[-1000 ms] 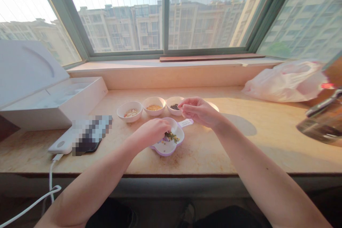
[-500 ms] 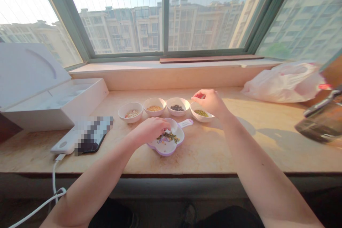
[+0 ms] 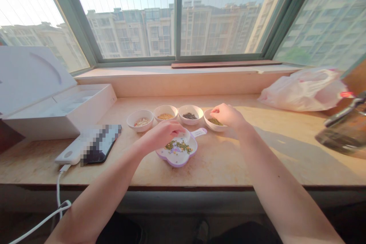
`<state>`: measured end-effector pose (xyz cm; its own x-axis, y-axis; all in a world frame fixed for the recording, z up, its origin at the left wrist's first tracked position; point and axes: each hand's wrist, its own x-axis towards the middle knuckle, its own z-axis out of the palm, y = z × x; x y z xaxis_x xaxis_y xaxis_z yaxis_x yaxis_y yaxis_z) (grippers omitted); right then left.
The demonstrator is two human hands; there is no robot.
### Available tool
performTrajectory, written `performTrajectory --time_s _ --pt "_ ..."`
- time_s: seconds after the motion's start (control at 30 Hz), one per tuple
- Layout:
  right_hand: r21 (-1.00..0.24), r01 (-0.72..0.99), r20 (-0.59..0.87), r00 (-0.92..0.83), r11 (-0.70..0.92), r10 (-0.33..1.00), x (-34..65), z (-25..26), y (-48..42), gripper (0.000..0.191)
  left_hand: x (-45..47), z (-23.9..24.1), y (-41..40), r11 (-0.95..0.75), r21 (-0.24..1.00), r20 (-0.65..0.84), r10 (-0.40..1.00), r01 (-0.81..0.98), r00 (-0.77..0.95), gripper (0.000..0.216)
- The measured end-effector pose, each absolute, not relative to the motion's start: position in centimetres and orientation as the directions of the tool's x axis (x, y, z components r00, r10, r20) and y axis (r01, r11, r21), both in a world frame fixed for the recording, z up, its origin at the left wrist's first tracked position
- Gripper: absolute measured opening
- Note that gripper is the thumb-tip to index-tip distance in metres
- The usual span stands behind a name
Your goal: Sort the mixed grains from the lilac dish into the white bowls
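Note:
A purple-rimmed white dish (image 3: 177, 154) with mixed beans sits on the counter in front of me. My left hand (image 3: 161, 134) is curled over its far left edge, fingertips pinched above the beans. Behind it stands a row of small white bowls: pale pieces (image 3: 140, 120), yellow grains (image 3: 165, 113), dark seeds (image 3: 190, 113) and green beans (image 3: 214, 123). My right hand (image 3: 228, 115) hovers over the green-bean bowl with its fingers pinched together; what they hold is too small to make out.
An open white box (image 3: 61, 108) stands at the left, with a phone on a white power bank (image 3: 85, 145) and cable in front. A white plastic bag (image 3: 305, 88) and a glass jar (image 3: 341, 127) lie at the right. Windows rise behind the ledge.
My right hand moved from near the dark-seed bowl rightward over the green-bean bowl and lowered toward it. My left hand stayed at the purple dish, shifting slightly.

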<state>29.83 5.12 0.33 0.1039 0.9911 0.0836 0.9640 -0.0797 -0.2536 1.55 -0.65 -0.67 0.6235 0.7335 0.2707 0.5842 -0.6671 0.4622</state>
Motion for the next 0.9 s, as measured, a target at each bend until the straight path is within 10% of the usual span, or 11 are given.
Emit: performTrajectory --time_s 0.2,0.4,0.9 --pt "-0.426 0.902 0.273 0.058 0.067 0.96 29.0 0.4 5.0 0.024 1.6 -0.2 -1.2 -0.395 0.918 0.337 0.818 0.028 0.466 0.02" --pt "-0.612 0.738 0.399 -0.023 0.285 0.917 27.2 0.5 4.2 0.024 1.5 0.9 -1.5 -0.124 0.882 0.305 0.885 -0.454 0.351 0.034" --pt "-0.849 0.048 0.455 -0.44 0.526 0.774 22.8 0.3 0.4 0.028 2.3 0.5 -1.1 -0.047 0.906 0.154 0.962 -0.421 0.225 0.042"
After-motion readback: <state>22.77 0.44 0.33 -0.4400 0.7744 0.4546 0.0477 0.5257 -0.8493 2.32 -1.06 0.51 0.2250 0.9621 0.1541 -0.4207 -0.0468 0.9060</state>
